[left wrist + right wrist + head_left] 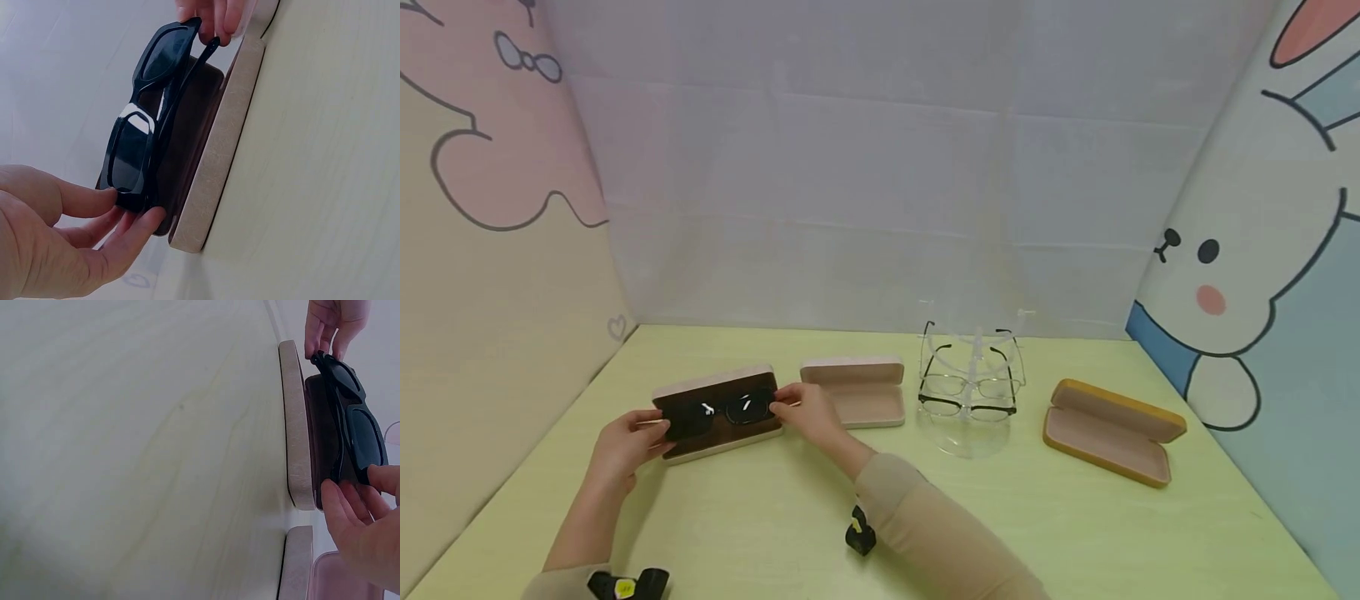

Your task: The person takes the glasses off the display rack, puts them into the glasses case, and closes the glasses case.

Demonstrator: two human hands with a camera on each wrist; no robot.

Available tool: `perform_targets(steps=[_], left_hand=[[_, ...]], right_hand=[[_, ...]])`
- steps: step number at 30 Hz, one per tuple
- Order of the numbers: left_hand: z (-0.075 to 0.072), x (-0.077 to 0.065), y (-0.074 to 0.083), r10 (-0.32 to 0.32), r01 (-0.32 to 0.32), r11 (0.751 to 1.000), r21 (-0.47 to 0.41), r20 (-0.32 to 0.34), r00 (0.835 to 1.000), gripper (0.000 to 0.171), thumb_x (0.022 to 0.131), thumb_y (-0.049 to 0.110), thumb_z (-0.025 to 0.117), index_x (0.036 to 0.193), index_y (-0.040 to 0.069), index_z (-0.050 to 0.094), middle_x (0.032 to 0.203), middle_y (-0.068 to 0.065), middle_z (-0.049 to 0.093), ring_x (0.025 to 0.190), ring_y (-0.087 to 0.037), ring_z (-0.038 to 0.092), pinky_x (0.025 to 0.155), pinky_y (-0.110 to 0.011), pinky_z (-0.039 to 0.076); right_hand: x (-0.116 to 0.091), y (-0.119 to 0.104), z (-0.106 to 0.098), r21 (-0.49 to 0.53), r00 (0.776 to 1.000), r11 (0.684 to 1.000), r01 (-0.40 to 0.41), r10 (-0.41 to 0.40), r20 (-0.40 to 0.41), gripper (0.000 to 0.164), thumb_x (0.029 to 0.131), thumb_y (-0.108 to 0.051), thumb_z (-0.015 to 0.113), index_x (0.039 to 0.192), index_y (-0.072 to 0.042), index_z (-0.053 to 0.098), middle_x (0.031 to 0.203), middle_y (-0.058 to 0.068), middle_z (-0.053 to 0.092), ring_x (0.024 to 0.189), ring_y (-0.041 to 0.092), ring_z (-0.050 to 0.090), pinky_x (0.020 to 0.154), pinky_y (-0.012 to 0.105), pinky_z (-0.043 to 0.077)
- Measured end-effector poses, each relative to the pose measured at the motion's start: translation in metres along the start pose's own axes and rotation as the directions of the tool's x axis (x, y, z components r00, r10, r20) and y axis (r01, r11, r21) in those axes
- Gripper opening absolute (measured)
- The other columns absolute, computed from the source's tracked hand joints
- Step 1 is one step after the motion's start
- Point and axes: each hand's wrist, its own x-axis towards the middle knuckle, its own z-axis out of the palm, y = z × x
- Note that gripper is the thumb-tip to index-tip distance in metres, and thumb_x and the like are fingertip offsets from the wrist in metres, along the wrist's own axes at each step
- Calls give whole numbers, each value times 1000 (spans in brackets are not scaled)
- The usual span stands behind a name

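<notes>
Black, thick-framed sunglasses with dark lenses [144,115] are at the open, pale-pink hard case with a dark brown lining [726,446], their front tilted and their temples folded behind it; whether they touch the lining cannot be told. At far left, the left hand [625,446] pinches one end of the frame, thumb in front and fingers behind. At the opposite end, the right hand [811,411] pinches the other corner likewise, so the hands are apart, with the sunglasses spanning them. Just right of this case stands a second open case, pale pink with a pink lining [868,410]. Next comes a clear plastic display stand [966,447] bearing spectacles, among them a pair with black upper rims [942,401]. Farthest right lies an open mustard-yellow case with a pinkish lining [1105,462].

Likely faults: an uneven lowering of the two ends could catch the frame on the case rim; a temple springing outward could jam against the lid; a loosened pinch could drop and scratch the lenses.

The pale yellow-green tabletop [737,525] shows faint wood-like grain. Around it stand a cream-and-pink cartoon panel [497,275] at left, a creased white backdrop [850,167] behind, and a rabbit-printed panel [1247,250] at right.
</notes>
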Motion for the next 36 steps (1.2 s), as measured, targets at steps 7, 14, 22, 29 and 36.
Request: perform_targets(steps=[7, 14, 22, 29, 36], left_hand=[[-6, 3, -7, -18, 18, 999, 51, 8, 1000, 52, 92, 12, 49, 130, -18, 29, 83, 11, 57, 69, 1, 62, 69, -20, 53], [-6, 5, -13, -25, 25, 998, 58, -5, 1000, 50, 93, 11, 49, 128, -20, 31, 84, 8, 57, 67, 1, 61, 69, -21, 53], [-2, 7, -12, -25, 29, 996, 79, -46, 999, 48, 92, 12, 51, 125, -20, 36, 80, 10, 59, 64, 0, 61, 65, -20, 53], [1, 6, -15, -19, 35, 991, 132, -123, 992, 41, 89, 12, 57, 115, -17, 48, 77, 5, 60, 60, -3, 61, 59, -18, 51], [2, 7, -15, 3, 43, 957, 286, -159, 987, 38, 86, 17, 61, 108, -14, 56, 72, 2, 64, 59, -2, 56, 57, -20, 46]], right_hand=[[2, -1, 9, -3, 999, 999, -33, 33, -4, 19, 85, -8, 63, 101, 2, 63, 82, 7, 65, 63, 19, 64, 52, 19, 48], [3, -1, 12, -59, 997, 996, -74, 72, -35, 20, 85, -11, 63, 103, -3, 65, 82, 3, 66, 64, 11, 61, 53, 18, 47], [3, 0, 13, -120, 995, 990, -71, 63, -72, 21, 83, -10, 65, 103, -6, 65, 76, 3, 67, 61, 10, 61, 50, 18, 44], [6, 5, 17, -222, 990, 973, -71, 41, -138, 16, 78, -13, 71, 93, -10, 70, 78, -2, 68, 66, 5, 58, 57, 16, 43], [8, 9, 19, -204, 982, 976, -80, 41, -186, 10, 76, -11, 73, 85, -10, 70, 71, -3, 66, 59, 4, 56, 53, 17, 43]])
